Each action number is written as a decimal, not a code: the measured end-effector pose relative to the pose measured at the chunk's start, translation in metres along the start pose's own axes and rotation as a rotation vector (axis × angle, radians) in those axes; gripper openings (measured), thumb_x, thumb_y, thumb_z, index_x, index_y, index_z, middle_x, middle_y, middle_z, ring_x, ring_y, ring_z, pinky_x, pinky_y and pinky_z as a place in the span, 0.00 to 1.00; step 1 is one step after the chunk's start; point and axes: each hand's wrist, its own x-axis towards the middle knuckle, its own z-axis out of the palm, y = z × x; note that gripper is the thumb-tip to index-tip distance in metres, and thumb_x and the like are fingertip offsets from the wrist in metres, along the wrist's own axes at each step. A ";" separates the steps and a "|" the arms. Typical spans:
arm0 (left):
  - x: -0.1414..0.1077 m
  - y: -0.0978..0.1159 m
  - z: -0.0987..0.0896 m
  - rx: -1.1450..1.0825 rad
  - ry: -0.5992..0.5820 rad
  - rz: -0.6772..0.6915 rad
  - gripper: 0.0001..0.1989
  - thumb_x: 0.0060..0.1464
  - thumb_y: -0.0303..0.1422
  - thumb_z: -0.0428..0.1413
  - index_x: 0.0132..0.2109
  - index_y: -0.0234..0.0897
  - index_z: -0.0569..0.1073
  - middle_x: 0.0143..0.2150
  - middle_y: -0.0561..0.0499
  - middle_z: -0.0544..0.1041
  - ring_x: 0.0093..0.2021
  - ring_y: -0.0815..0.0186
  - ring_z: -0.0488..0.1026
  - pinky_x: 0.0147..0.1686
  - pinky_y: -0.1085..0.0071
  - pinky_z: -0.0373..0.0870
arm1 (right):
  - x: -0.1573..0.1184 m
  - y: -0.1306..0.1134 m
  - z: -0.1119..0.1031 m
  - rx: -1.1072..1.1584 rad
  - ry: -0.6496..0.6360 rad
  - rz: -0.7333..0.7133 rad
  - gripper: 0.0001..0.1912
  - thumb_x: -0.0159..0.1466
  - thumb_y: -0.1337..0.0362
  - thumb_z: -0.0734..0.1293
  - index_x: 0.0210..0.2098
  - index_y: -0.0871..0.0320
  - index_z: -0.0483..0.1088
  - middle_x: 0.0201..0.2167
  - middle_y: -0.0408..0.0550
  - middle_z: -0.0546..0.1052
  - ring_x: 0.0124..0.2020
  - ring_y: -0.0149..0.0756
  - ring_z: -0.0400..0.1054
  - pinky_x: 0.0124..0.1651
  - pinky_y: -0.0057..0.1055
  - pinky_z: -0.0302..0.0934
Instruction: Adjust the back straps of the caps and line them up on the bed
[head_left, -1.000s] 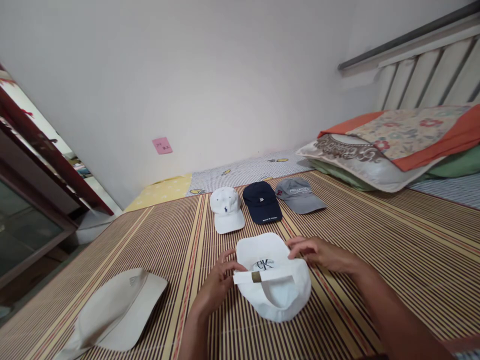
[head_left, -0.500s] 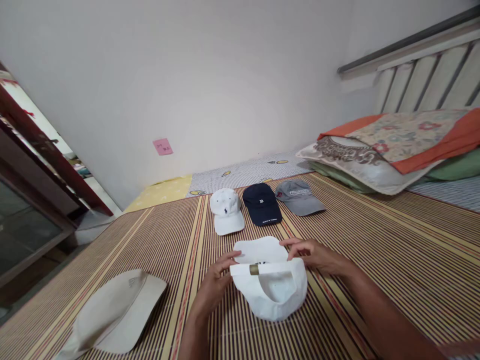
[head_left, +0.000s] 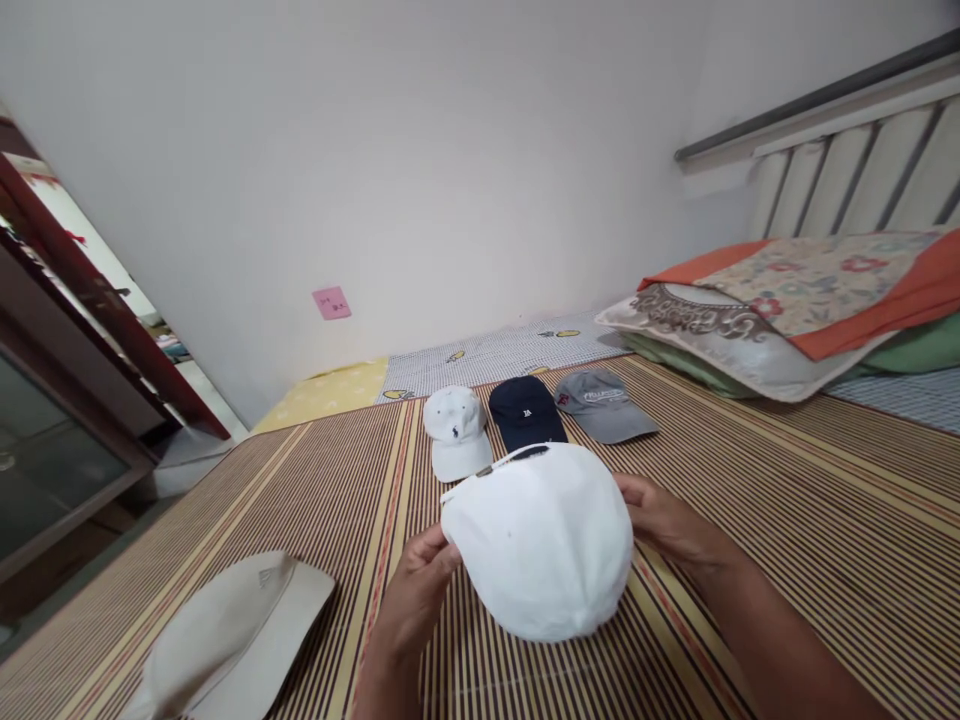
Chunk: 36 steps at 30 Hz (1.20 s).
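Between my two hands is a white cap (head_left: 547, 550), tipped so that its rounded crown faces me and its brim is hidden behind. My left hand (head_left: 420, 585) grips its left edge, thumb on the near side. At the right edge my right hand (head_left: 664, 520) holds it too, with the fingertips partly hidden behind the crown. Just beyond stand another white cap (head_left: 456, 430) with a small dark emblem, a navy cap (head_left: 525, 405) partly covered by the held one, and a grey cap (head_left: 604, 405) with lettering.
A beige cap (head_left: 240, 630) lies at the near left on the striped mat (head_left: 360, 470). Pillows (head_left: 787, 375) with an orange-edged floral cover (head_left: 832, 290) are piled at the right. A pink note (head_left: 331, 302) sticks to the wall behind; a doorway opens at far left.
The held white cap has been lifted and tilted: its open back and strap faced me before, and now the outside of the crown does. Both hands have shifted their hold along its sides.
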 end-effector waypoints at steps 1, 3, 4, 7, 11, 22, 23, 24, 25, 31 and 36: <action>0.000 -0.002 0.002 -0.078 0.013 -0.004 0.21 0.55 0.39 0.68 0.55 0.38 0.82 0.52 0.42 0.85 0.60 0.47 0.76 0.64 0.53 0.67 | -0.001 -0.002 0.004 0.042 0.002 -0.003 0.26 0.55 0.57 0.80 0.52 0.56 0.80 0.49 0.56 0.84 0.56 0.53 0.75 0.62 0.48 0.64; 0.000 -0.004 0.009 -0.226 0.030 -0.004 0.23 0.54 0.38 0.68 0.56 0.38 0.81 0.51 0.41 0.85 0.58 0.48 0.77 0.64 0.54 0.67 | -0.001 -0.006 0.013 0.126 0.010 -0.008 0.26 0.56 0.59 0.79 0.53 0.55 0.79 0.51 0.56 0.83 0.55 0.51 0.76 0.63 0.47 0.63; 0.000 -0.005 0.014 -0.295 0.033 0.004 0.23 0.54 0.38 0.68 0.57 0.38 0.80 0.52 0.41 0.85 0.58 0.49 0.78 0.65 0.55 0.67 | -0.001 -0.008 0.017 0.169 0.015 -0.011 0.25 0.56 0.60 0.79 0.53 0.55 0.79 0.52 0.56 0.83 0.55 0.51 0.76 0.63 0.47 0.63; 0.001 -0.009 0.027 -0.496 0.016 0.054 0.21 0.59 0.35 0.64 0.59 0.41 0.79 0.55 0.43 0.84 0.58 0.53 0.79 0.67 0.58 0.65 | 0.000 -0.005 0.027 0.307 0.022 -0.031 0.23 0.54 0.60 0.79 0.49 0.56 0.81 0.51 0.56 0.84 0.56 0.52 0.76 0.64 0.47 0.63; 0.006 -0.020 0.035 -0.728 -0.100 0.075 0.17 0.68 0.27 0.51 0.55 0.44 0.81 0.57 0.49 0.82 0.58 0.63 0.79 0.70 0.66 0.60 | 0.000 0.009 0.034 0.482 0.094 -0.067 0.15 0.52 0.56 0.78 0.37 0.55 0.83 0.39 0.52 0.87 0.52 0.54 0.78 0.65 0.49 0.63; -0.001 -0.014 0.070 -0.916 -0.528 0.009 0.32 0.73 0.47 0.33 0.68 0.38 0.70 0.68 0.50 0.70 0.76 0.60 0.50 0.75 0.64 0.30 | -0.002 -0.004 0.069 0.619 -0.008 0.187 0.28 0.67 0.44 0.65 0.57 0.54 0.77 0.48 0.55 0.85 0.55 0.55 0.77 0.61 0.52 0.69; -0.001 -0.013 0.073 -0.913 -0.529 -0.001 0.33 0.72 0.48 0.31 0.68 0.38 0.69 0.69 0.50 0.70 0.76 0.59 0.49 0.75 0.64 0.29 | -0.002 -0.007 0.069 0.631 -0.015 0.199 0.29 0.67 0.42 0.64 0.58 0.54 0.76 0.48 0.54 0.85 0.56 0.55 0.77 0.61 0.52 0.69; -0.002 -0.012 0.074 -0.913 -0.525 -0.010 0.34 0.72 0.49 0.30 0.68 0.39 0.69 0.69 0.49 0.70 0.77 0.59 0.48 0.75 0.63 0.28 | -0.001 -0.009 0.068 0.642 -0.023 0.207 0.31 0.68 0.41 0.63 0.59 0.55 0.76 0.49 0.55 0.84 0.57 0.55 0.76 0.62 0.53 0.68; -0.001 -0.011 0.075 -0.918 -0.520 -0.015 0.35 0.72 0.49 0.30 0.68 0.39 0.69 0.69 0.49 0.70 0.77 0.59 0.48 0.75 0.62 0.27 | 0.000 -0.010 0.067 0.650 -0.031 0.212 0.32 0.68 0.41 0.62 0.60 0.56 0.75 0.50 0.55 0.84 0.57 0.54 0.75 0.63 0.53 0.67; 0.004 -0.012 0.074 -0.893 -0.465 -0.033 0.36 0.72 0.49 0.29 0.66 0.39 0.73 0.67 0.48 0.73 0.77 0.58 0.49 0.75 0.61 0.28 | 0.002 -0.013 0.066 0.644 -0.062 0.204 0.34 0.71 0.40 0.56 0.61 0.57 0.73 0.55 0.56 0.81 0.61 0.52 0.72 0.67 0.51 0.61; 0.002 -0.010 0.075 -0.779 -0.369 -0.090 0.35 0.69 0.54 0.35 0.61 0.43 0.78 0.65 0.49 0.75 0.76 0.57 0.51 0.75 0.59 0.35 | 0.001 -0.011 0.066 0.585 -0.042 0.067 0.38 0.67 0.36 0.58 0.61 0.57 0.73 0.57 0.57 0.80 0.65 0.56 0.68 0.69 0.55 0.57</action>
